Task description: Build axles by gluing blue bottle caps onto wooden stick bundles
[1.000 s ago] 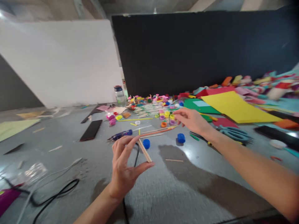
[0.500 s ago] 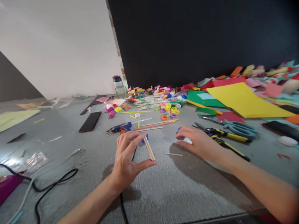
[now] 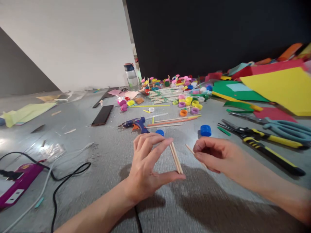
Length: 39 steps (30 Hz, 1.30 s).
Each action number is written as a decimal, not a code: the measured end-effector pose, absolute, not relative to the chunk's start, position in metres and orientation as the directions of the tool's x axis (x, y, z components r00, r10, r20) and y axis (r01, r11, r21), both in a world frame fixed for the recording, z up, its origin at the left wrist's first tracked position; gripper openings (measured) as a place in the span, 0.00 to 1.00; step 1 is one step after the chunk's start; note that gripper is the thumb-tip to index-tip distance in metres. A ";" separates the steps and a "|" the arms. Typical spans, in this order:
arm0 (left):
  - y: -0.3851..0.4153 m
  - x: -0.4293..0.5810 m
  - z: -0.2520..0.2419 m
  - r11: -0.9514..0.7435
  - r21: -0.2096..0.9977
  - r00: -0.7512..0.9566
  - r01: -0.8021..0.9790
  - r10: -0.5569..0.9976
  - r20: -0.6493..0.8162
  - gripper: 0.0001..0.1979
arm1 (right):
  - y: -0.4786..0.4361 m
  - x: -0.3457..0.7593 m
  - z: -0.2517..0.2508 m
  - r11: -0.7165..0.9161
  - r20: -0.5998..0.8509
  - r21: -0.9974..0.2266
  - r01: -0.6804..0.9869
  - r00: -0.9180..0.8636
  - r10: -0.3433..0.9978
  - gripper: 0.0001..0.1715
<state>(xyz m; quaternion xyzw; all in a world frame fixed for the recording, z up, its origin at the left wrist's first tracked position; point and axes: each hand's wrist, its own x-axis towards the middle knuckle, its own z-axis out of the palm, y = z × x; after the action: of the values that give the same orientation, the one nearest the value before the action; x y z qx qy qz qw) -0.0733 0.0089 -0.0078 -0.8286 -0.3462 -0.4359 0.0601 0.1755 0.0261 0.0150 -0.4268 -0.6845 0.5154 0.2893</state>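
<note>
Two short wooden sticks [image 3: 176,158] lie side by side between the thumb and fingertips of my left hand [image 3: 148,168], pinched at their ends above the table. My right hand [image 3: 218,153] pinches another thin wooden stick [image 3: 190,149], whose tip pokes out to the left toward the pair. Behind my right hand sits a blue bottle cap [image 3: 205,130]. A second blue cap [image 3: 159,132] shows just past my left fingers. The blue hot glue gun [image 3: 136,123] rests on its side beyond my left hand, its handle partly hidden.
Pliers with yellow-black handles [image 3: 269,145] and grey-blue scissors [image 3: 282,126] lie at the right. Coloured sheets [image 3: 279,90] pile behind them. Caps and sticks [image 3: 167,94] crowd the back near a bottle [image 3: 131,77]. Left are a phone [image 3: 103,115], black cable [image 3: 55,194] and purple power strip [image 3: 19,184].
My right hand has picked up the small stick from the table and left a blue cap standing behind it. My left hand still holds its two sticks. The view has shifted.
</note>
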 end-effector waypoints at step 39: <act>0.006 -0.070 -0.009 -0.753 0.217 0.401 0.621 0.543 0.738 0.40 | 0.010 0.147 -0.006 -0.143 -0.100 -0.988 -0.054 -0.478 0.873 0.14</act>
<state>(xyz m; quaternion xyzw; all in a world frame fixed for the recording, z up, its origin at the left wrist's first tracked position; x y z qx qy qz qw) -0.0699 0.0062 -0.0091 -0.8356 -0.3482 -0.4223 0.0463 0.1466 0.0102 -0.0062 -0.3706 -0.5520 0.6588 0.3519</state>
